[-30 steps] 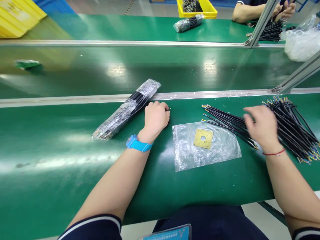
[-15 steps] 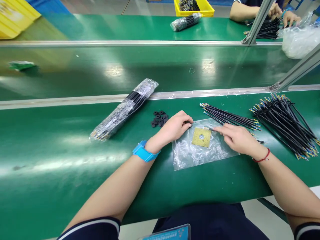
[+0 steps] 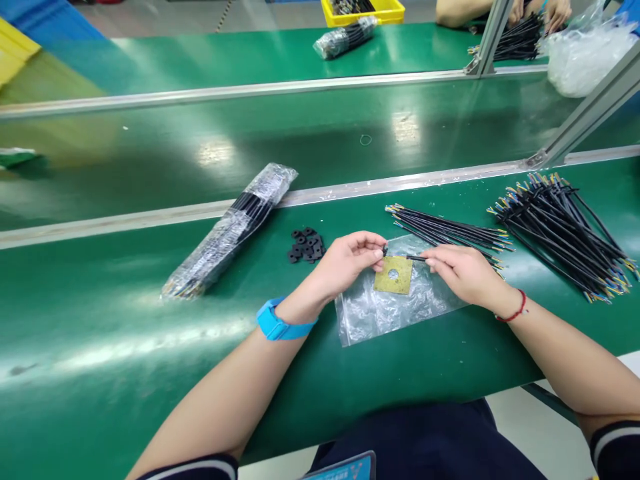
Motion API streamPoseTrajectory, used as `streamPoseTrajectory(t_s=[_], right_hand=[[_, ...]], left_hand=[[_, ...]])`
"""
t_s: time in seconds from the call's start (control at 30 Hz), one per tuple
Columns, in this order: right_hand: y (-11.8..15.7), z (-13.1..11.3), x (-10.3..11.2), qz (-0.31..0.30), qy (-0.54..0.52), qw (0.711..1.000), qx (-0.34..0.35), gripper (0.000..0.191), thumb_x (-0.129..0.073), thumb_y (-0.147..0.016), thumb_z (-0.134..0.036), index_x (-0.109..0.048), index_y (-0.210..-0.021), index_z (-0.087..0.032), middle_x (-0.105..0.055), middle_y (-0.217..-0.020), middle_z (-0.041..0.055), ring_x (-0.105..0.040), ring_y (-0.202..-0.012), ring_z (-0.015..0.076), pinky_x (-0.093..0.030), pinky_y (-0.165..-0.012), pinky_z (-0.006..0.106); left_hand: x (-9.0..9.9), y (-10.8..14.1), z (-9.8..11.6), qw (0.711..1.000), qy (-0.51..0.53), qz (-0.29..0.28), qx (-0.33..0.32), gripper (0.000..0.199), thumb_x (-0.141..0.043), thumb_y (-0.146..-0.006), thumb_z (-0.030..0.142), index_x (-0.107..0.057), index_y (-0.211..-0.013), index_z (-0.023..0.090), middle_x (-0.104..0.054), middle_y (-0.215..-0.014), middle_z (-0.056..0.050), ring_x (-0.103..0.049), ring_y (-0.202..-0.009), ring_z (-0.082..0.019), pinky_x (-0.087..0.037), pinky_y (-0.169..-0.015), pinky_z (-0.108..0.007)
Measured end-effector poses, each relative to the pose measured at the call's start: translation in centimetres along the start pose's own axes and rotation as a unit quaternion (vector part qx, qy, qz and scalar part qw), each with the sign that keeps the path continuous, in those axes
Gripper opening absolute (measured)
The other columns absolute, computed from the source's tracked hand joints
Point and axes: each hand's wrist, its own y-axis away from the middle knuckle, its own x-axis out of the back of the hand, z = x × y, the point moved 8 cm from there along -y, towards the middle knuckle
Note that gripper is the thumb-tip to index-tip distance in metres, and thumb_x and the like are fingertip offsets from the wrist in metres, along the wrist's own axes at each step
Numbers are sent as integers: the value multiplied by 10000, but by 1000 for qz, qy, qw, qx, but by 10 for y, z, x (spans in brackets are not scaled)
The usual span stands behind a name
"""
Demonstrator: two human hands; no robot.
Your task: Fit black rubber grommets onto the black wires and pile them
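Note:
My left hand [image 3: 353, 261] pinches a small black part [image 3: 385, 251] between thumb and fingers. From the right, my right hand [image 3: 461, 270] holds a thin black cable [image 3: 416, 258] whose end points at that part, with a small gap between them. Below both hands a yellow square plate [image 3: 393, 283] with a round hole lies on a clear plastic bag [image 3: 373, 319]. Several small black parts [image 3: 306, 245] are piled left of my left hand. Loose black cables [image 3: 445, 230] with coloured wire ends lie just behind my right hand.
A larger cable bundle [image 3: 560, 233] lies on the right of the green table [image 3: 150, 387]. Left of centre is a plastic-wrapped cable bundle [image 3: 230, 233]. Metal rails [image 3: 340, 190] and a slanted post [image 3: 590, 107] stand beyond. Another person's hands [image 3: 555, 13] handle cables at the back.
My left hand has lifted and turned, now showing a small black part in its pinch. The cable in my right hand shows more plainly. The whole view has shifted slightly.

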Motion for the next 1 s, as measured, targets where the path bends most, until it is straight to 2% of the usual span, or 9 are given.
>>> streamPoseTrajectory(t_s=[0.13, 0.27, 0.37, 0.5, 0.67, 0.77, 0.83, 0.9, 1.0], right_hand=[[0, -6, 11, 47, -52, 997, 20, 268, -407, -928, -216, -649, -1025, -154, -694, -906, 51, -631, -795, 137, -487, -735, 263], [1, -7, 9, 46, -36, 998, 20, 266, -416, -928, -223, -651, -1041, -171, -689, -921, 50, -628, -810, 141, -490, -738, 268], [2, -9, 4, 36, 0, 999, 29, 277, -411, -930, -226, -644, -1075, -183, -681, -929, 50, -626, -815, 147, -489, -728, 268], [4, -13, -1, 8, 50, 998, 47, 283, -407, -928, -221, -645, -1080, -202, -672, -886, 43, -621, -780, 144, -479, -683, 257], [2, -12, 1, 20, 15, 999, 34, 277, -399, -933, -224, -636, -1071, -187, -670, -920, 49, -615, -830, 148, -482, -726, 262], [1, -16, 3, 46, -20, 997, 50, 259, -405, -929, -227, -633, -1037, -166, -671, -921, 53, -617, -824, 149, -488, -747, 271], [1, -18, 3, 58, -23, 996, 60, 239, -427, -919, -235, -624, -1033, -162, -668, -915, 56, -615, -814, 150, -489, -749, 274], [2, -19, 3, 65, -7, 996, 58, 236, -426, -920, -254, -623, -1007, -161, -664, -896, 63, -610, -793, 154, -485, -724, 273], [3, -17, 1, 57, 33, 997, 36, 286, -379, -939, -289, -632, -940, -154, -660, -838, 74, -595, -736, 155, -452, -651, 260]], left_hand=[[-14, 7, 1, 989, 140, -16, 39, 262, -731, -667, 249, -626, -876, 133, -622, -740, 4, -596, -585, -77, -510, -609, -224], [-19, 11, 6, 984, 173, -24, 46, 284, -766, -638, 249, -636, -861, 130, -632, -710, 8, -600, -563, -75, -521, -590, -211], [-17, 12, 6, 985, 167, -3, 36, 292, -774, -630, 260, -635, -853, 134, -625, -674, 17, -607, -558, -83, -526, -583, -213], [-14, 11, 7, 994, 106, 19, 11, 255, -741, -668, 272, -624, -852, 140, -623, -652, 13, -620, -569, -100, -528, -603, -236], [-16, 13, 11, 1000, 22, 10, -16, 231, -721, -679, 273, -629, -845, 140, -641, -670, 3, -625, -598, -113, -533, -643, -263], [-23, 15, 9, 999, 31, -4, -9, 261, -734, -665, 280, -614, -855, 148, -646, -691, 4, -637, -605, -119, -538, -640, -266], [-23, 16, 9, 998, 53, 14, -14, 268, -733, -670, 286, -596, -857, 152, -644, -692, 9, -642, -609, -117, -538, -640, -260], [-24, 17, 8, 997, 61, 34, -15, 246, -728, -674, 282, -596, -831, 147, -640, -670, 12, -632, -593, -106, -531, -627, -243], [-28, 18, 6, 998, 55, 35, -7, 210, -717, -679, 285, -610, -783, 137, -620, -598, 21, -590, -533, -88, -512, -580, -221]])
